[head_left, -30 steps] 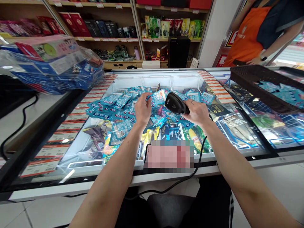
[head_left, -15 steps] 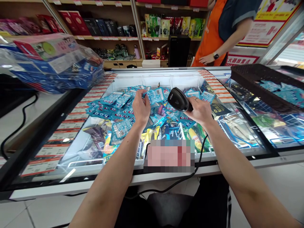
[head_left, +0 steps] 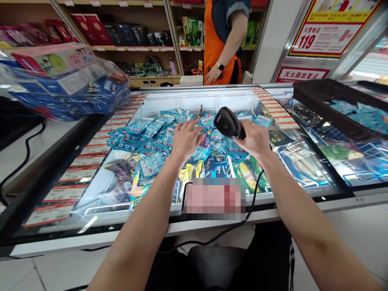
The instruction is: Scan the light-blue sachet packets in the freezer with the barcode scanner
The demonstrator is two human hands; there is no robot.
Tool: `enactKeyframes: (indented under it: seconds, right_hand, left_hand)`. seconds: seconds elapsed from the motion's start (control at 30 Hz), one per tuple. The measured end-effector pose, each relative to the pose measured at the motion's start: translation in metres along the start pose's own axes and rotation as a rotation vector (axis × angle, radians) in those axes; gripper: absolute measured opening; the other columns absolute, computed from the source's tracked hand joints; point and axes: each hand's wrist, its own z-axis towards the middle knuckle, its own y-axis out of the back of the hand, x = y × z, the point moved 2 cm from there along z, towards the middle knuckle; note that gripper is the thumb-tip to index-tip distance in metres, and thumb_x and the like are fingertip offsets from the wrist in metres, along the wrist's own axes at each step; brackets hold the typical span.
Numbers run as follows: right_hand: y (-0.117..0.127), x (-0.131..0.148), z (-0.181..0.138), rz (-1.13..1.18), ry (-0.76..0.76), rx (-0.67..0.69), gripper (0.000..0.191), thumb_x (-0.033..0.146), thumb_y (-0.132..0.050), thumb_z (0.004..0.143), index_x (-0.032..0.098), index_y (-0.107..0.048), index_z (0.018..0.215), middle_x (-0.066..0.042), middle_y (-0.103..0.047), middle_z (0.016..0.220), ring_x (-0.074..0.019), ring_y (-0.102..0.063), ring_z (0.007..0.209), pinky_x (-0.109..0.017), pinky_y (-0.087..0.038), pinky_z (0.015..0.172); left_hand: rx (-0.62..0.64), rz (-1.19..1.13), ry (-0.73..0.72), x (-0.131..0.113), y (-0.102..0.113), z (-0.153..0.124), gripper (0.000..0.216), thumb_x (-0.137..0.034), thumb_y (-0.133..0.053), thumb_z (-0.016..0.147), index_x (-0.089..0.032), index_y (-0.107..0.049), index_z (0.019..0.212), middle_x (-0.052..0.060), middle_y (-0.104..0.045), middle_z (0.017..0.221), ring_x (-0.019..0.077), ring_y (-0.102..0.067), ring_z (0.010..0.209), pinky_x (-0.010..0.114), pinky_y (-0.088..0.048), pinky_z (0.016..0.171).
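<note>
My right hand (head_left: 254, 139) is closed round the handle of a black barcode scanner (head_left: 228, 122), whose head points down and left over an open chest freezer (head_left: 151, 210). A black cable (head_left: 251, 202) runs from the scanner down over the freezer's front edge. My left hand (head_left: 184, 139) hovers over a heap of light-blue ice-cream packets (head_left: 151, 131), fingers spread and holding nothing. The packets fill the middle of the freezer; darker and yellow wrappers (head_left: 194, 169) lie below them.
A person in an orange apron (head_left: 218, 44) stands behind the freezer. A plastic-wrapped stack of boxes (head_left: 60, 81) rests on the left lid. A dark basket (head_left: 336, 105) with blue packets sits on the right glass lid. Shelves of goods (head_left: 121, 36) line the back wall.
My left hand let go of the blue packet it held up and moved down and right, fingers spreading. The scanner stayed roughly in place. The person in the apron walked left behind the freezer.
</note>
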Motion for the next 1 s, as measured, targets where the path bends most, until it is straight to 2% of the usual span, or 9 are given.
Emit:
enactKeyframes:
  seconds: [0.1, 0.3, 0.4, 0.53, 0.7, 0.8, 1.0]
  right_hand:
    - [0.0, -0.002, 0.0, 0.007, -0.022, 0.002, 0.035, 0.041, -0.048, 0.086, 0.015, -0.061, 0.107, -0.008, -0.066, 0.088, -0.0197, -0.058, 0.075, -0.028, -0.034, 0.06]
    - [-0.001, -0.003, 0.0, 0.012, -0.038, -0.003, 0.034, 0.04, -0.05, 0.085, 0.016, -0.06, 0.107, -0.008, -0.066, 0.088, -0.0194, -0.058, 0.075, -0.028, -0.035, 0.06]
    - [-0.001, -0.003, 0.0, 0.02, -0.04, 0.009, 0.035, 0.04, -0.05, 0.085, 0.015, -0.06, 0.108, -0.009, -0.066, 0.09, -0.0201, -0.058, 0.076, -0.028, -0.036, 0.061]
    - [-0.001, -0.003, 0.0, 0.026, -0.042, 0.031, 0.036, 0.04, -0.05, 0.085, 0.016, -0.059, 0.11, -0.009, -0.066, 0.092, -0.0214, -0.059, 0.079, -0.029, -0.036, 0.062]
    - [-0.003, -0.003, 0.0, -0.006, -0.065, 0.076, 0.036, 0.04, -0.052, 0.083, 0.016, -0.06, 0.11, -0.01, -0.066, 0.091, -0.023, -0.059, 0.079, -0.029, -0.034, 0.061]
    - [-0.004, -0.003, 0.0, -0.014, -0.068, 0.098, 0.035, 0.038, -0.052, 0.083, 0.016, -0.061, 0.109, -0.01, -0.066, 0.09, -0.0234, -0.059, 0.08, -0.028, -0.033, 0.06]
    - [-0.005, -0.002, 0.0, -0.004, -0.072, 0.104, 0.034, 0.037, -0.052, 0.082, 0.016, -0.061, 0.107, -0.009, -0.066, 0.09, -0.0217, -0.059, 0.078, -0.028, -0.032, 0.06]
  left_hand:
    - [0.068, 0.044, -0.023, 0.0, -0.012, -0.001, 0.03, -0.034, -0.04, 0.091, -0.026, -0.065, 0.106, 0.006, -0.061, 0.12, 0.0254, -0.052, 0.114, 0.044, -0.036, 0.095]
    - [-0.013, 0.163, 0.09, 0.008, -0.016, -0.004, 0.033, -0.033, -0.038, 0.091, -0.021, -0.068, 0.096, 0.011, -0.065, 0.106, 0.0295, -0.054, 0.105, 0.049, -0.036, 0.09]
    - [-0.04, 0.166, 0.1, 0.006, -0.015, -0.004, 0.032, -0.037, -0.04, 0.09, -0.021, -0.067, 0.098, 0.012, -0.064, 0.111, 0.0317, -0.052, 0.108, 0.05, -0.036, 0.088]
    - [-0.047, 0.143, 0.065, 0.004, -0.015, -0.002, 0.029, -0.032, -0.042, 0.09, -0.022, -0.064, 0.107, 0.01, -0.062, 0.12, 0.0308, -0.051, 0.113, 0.051, -0.036, 0.092]
    - [0.006, 0.055, -0.149, -0.004, -0.014, 0.002, 0.032, -0.028, -0.039, 0.092, -0.024, -0.06, 0.116, 0.007, -0.056, 0.132, 0.0249, -0.041, 0.13, 0.048, -0.029, 0.105]
    - [0.085, 0.015, -0.248, -0.008, -0.017, 0.003, 0.036, -0.031, -0.034, 0.095, -0.025, -0.058, 0.121, 0.005, -0.053, 0.136, 0.0227, -0.042, 0.13, 0.046, -0.028, 0.107]
    - [0.176, 0.016, -0.205, -0.007, -0.023, 0.002, 0.041, -0.035, -0.028, 0.097, -0.024, -0.054, 0.127, 0.005, -0.053, 0.137, 0.0216, -0.048, 0.125, 0.041, -0.033, 0.102]
